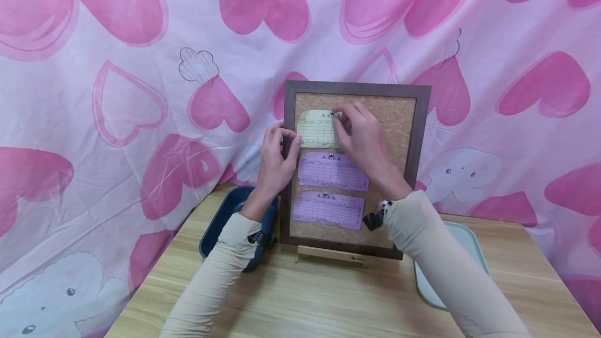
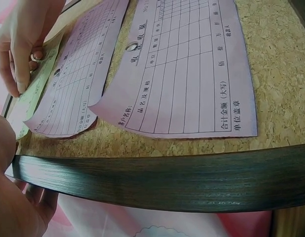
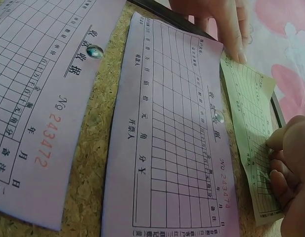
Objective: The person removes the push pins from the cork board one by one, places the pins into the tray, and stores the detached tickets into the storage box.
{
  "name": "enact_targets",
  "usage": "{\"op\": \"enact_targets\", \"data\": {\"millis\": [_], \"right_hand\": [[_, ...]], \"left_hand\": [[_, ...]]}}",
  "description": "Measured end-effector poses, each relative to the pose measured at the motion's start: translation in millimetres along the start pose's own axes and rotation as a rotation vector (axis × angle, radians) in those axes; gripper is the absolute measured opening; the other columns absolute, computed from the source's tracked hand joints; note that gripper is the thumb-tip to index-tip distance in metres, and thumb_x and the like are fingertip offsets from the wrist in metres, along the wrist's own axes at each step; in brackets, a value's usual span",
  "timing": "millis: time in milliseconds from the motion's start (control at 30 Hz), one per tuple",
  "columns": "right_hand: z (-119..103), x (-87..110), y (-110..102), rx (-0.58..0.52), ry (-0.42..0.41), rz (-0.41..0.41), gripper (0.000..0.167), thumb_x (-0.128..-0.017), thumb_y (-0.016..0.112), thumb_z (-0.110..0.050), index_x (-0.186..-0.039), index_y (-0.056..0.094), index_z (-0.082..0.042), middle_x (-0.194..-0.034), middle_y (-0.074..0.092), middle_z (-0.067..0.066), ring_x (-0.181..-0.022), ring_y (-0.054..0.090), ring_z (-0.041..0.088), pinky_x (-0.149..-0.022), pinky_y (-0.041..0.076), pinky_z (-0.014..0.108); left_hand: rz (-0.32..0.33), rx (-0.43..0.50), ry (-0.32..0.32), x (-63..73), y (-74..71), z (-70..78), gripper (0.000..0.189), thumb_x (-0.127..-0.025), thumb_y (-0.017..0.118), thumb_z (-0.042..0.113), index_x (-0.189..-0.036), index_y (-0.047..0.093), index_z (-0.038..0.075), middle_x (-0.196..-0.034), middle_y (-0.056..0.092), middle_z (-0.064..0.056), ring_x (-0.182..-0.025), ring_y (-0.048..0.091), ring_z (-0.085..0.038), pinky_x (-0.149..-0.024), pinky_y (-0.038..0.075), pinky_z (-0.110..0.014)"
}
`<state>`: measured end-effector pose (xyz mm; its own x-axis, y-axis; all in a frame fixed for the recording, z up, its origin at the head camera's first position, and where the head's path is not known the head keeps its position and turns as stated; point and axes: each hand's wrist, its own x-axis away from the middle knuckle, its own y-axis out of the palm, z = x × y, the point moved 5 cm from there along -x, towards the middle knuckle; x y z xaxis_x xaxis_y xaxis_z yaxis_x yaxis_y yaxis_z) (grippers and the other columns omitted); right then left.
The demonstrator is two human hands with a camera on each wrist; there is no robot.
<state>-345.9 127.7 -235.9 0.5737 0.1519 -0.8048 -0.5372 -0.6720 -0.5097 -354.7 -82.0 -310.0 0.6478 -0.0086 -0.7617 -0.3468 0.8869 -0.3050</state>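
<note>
A cork board (image 1: 399, 134) in a dark wooden frame stands upright on the table. My left hand (image 1: 277, 158) grips its left side, thumb at the front by the left edge of a yellow receipt slip (image 1: 314, 129) and fingers behind the frame. Near the top middle of that slip, my right hand (image 1: 366, 134) pinches a shiny silver pushpin (image 1: 332, 112) against the board. The hand covers the slip's right part. Below hang two purple receipt slips, an upper one (image 3: 172, 133) and a lower one (image 2: 187, 74), each held by a silver pin at its top.
A small wooden easel (image 1: 328, 254) supports the board on the wooden table (image 1: 300, 301). Behind my left forearm lies a dark blue tray (image 1: 220, 223); a pale green tray (image 1: 429, 286) sits partly under my right forearm. A pink heart-patterned cloth (image 1: 164, 119) hangs behind.
</note>
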Motion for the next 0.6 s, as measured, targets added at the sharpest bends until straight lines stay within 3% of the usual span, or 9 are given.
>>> {"op": "enact_targets", "data": {"millis": [300, 600], "right_hand": [[0.2, 0.0, 0.5, 0.014, 0.002, 0.032, 0.016, -0.103, 0.072, -0.014, -0.118, 0.077, -0.008, -0.101, 0.071, 0.009, -0.085, 0.067, 0.022, -0.074, 0.053, 0.037], [0.4, -2.1, 1.4, 0.01, -0.011, 0.057, 0.022, -0.102, 0.075, -0.016, -0.124, 0.079, -0.011, -0.098, 0.072, 0.008, -0.082, 0.066, 0.021, -0.07, 0.05, 0.035]], "left_hand": [[-0.006, 0.002, -0.02, 0.1, 1.6, -1.5, 0.026, -0.109, 0.065, 0.031, -0.114, 0.066, 0.005, -0.148, 0.054, -0.019, -0.108, 0.056, -0.03, -0.083, 0.048, -0.035], [0.008, 0.005, -0.017, -0.2, 1.1, -0.5, 0.027, -0.109, 0.065, 0.031, -0.113, 0.067, 0.004, -0.146, 0.055, -0.02, -0.108, 0.056, -0.03, -0.084, 0.047, -0.037]]}}
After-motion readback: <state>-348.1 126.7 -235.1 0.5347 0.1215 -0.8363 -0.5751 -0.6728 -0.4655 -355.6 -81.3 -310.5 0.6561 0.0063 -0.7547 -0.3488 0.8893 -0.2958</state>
